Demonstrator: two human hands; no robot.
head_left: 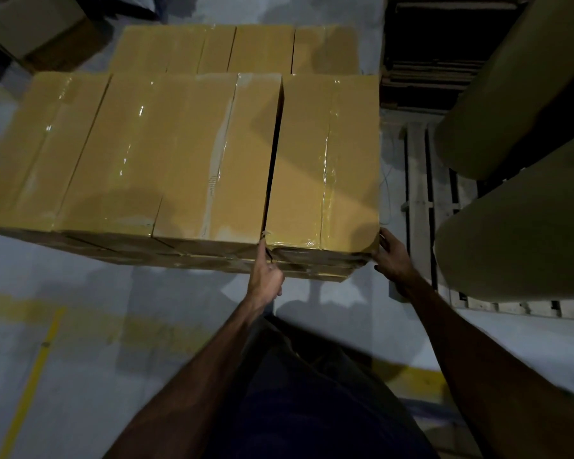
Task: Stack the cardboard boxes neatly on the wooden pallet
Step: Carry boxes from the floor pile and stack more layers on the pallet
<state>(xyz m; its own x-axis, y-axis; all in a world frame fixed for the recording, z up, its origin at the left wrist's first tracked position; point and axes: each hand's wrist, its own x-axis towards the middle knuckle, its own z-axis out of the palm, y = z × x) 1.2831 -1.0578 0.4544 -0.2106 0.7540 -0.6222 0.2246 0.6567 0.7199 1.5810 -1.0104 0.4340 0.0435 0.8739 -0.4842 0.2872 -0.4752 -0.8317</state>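
Note:
A stack of taped cardboard boxes fills the middle of the view. The rightmost top box sits beside its neighbour with a narrow dark gap between them. My left hand holds the near left corner of the rightmost box, with fingers reaching into the gap. At the near right corner, my right hand grips the same box. A lower row of boxes lies behind the stack. The pallet under the stack is hidden.
Large brown paper rolls lie on a pale wooden pallet at the right. Flat cardboard sheets are piled at the back right, and another box stands at the back left. Yellow lines mark the grey floor.

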